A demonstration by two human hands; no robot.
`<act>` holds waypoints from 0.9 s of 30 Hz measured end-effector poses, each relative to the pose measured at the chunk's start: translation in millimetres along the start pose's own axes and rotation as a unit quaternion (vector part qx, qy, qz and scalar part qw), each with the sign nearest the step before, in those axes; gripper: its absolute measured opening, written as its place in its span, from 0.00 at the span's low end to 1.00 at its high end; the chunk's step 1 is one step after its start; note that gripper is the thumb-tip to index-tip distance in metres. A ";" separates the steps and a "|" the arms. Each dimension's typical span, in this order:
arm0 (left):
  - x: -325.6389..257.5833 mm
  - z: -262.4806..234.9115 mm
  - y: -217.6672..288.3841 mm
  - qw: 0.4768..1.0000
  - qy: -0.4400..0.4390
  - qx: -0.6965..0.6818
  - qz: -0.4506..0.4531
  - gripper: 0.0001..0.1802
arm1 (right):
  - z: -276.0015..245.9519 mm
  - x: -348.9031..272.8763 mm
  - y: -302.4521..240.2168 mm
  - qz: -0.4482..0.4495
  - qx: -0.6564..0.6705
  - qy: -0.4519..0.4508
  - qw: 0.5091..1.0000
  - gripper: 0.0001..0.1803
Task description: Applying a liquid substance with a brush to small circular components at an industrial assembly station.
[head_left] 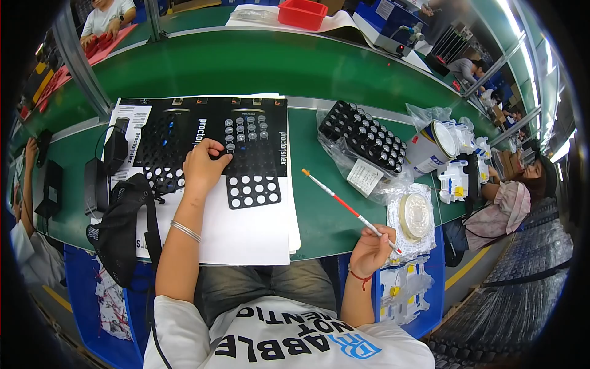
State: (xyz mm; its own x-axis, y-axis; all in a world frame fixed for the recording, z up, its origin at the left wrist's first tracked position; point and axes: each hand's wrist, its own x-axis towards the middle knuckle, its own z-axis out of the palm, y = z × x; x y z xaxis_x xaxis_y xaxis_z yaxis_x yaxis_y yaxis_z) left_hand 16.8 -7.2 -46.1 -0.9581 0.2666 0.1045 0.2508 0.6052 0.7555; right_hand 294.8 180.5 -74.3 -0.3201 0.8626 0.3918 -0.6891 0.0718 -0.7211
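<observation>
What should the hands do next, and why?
Maybe the right hand should bring the thin brush closer to the round pieces: it points toward them without touching, and the left hand's fingertips are right beside them.

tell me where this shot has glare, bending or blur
Head view: the far green band bows in an arc, with black at the picture's corners; head view: ceiling lights glare at upper right, and the clear plastic bag glints; head view: the paintbrush looks fairly sharp, while the distant person at upper right looks softer.
</observation>
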 end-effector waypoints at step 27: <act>-15.9 -19.2 11.1 0.997 0.043 0.056 0.040 0.09 | 3.7 -0.9 0.6 -0.003 0.004 -0.009 1.000 0.11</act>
State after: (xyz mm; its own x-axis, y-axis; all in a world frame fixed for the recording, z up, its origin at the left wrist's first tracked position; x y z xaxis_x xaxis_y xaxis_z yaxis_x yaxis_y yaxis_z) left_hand 32.2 -19.2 -27.0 -0.9417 0.2543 0.2202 0.3356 0.6666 0.6656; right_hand 292.3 177.9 -73.0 -0.3268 0.8534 0.4061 -0.6968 0.0727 -0.7135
